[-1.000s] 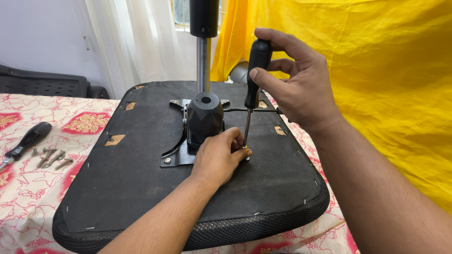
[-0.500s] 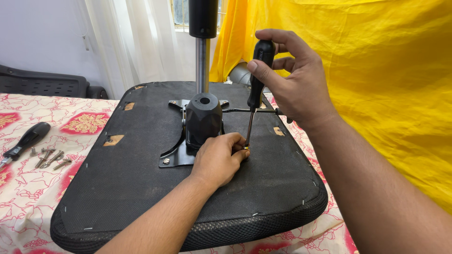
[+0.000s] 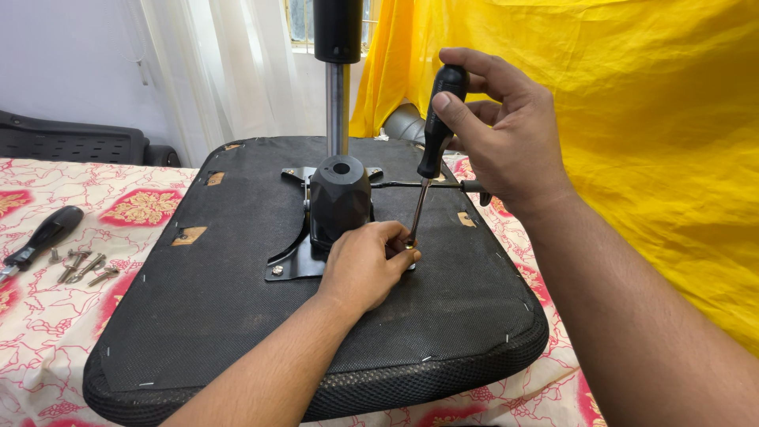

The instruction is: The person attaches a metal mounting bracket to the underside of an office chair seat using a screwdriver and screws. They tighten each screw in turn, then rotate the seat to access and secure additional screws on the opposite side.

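At centre frame, the right hand [image 3: 506, 134] is gripping a black-handled screwdriver [image 3: 433, 150], fingers wrapped tight, tip down beside the left hand [image 3: 368, 265], whose fingers are pinching together at a screw on the upturned chair seat [image 3: 237, 316]. The chrome column [image 3: 337, 111] is rising just behind. A spare screwdriver [image 3: 43, 235] and loose screws [image 3: 83, 267] are lying at the far left on the floral cloth [image 3: 47, 332].

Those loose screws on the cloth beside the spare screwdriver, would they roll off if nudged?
Probably not far: the screws lie flat in a small cluster on the patterned cloth, which likely grips them. Their heads should make them curl round rather than run straight. They look light and stiff.
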